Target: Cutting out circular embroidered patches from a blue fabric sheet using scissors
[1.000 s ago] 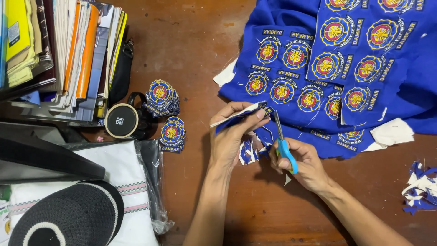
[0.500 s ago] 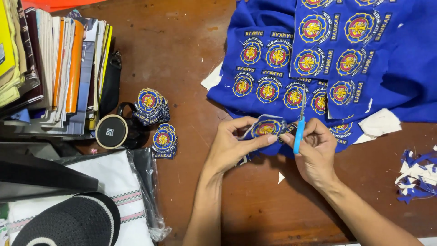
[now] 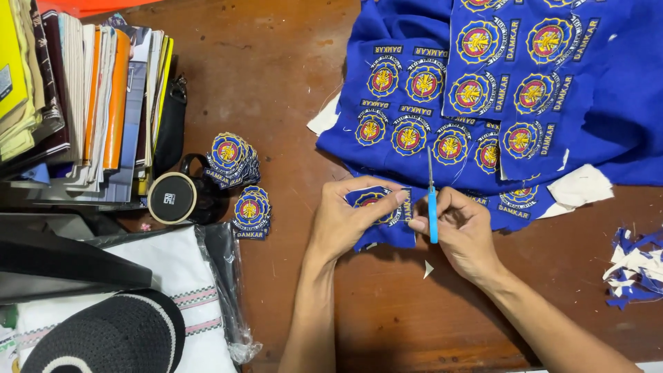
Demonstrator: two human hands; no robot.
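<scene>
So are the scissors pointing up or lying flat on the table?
Pointing up: the right hand holds the blue-handled scissors, thin blades aimed away over the blue cloth.

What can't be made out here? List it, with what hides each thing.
Head view:
- Scissors: handles buried inside the right hand.
- Blue patch piece: partly covered by the left hand.
- Blue embroidered cloth: cut off by the top and right edges.
- Black cap: cut by the bottom edge.

bare wooden table (image 3: 276,83) lies open between the book stack (image 3: 90,103) and blue cloth (image 3: 621,103).
</scene>
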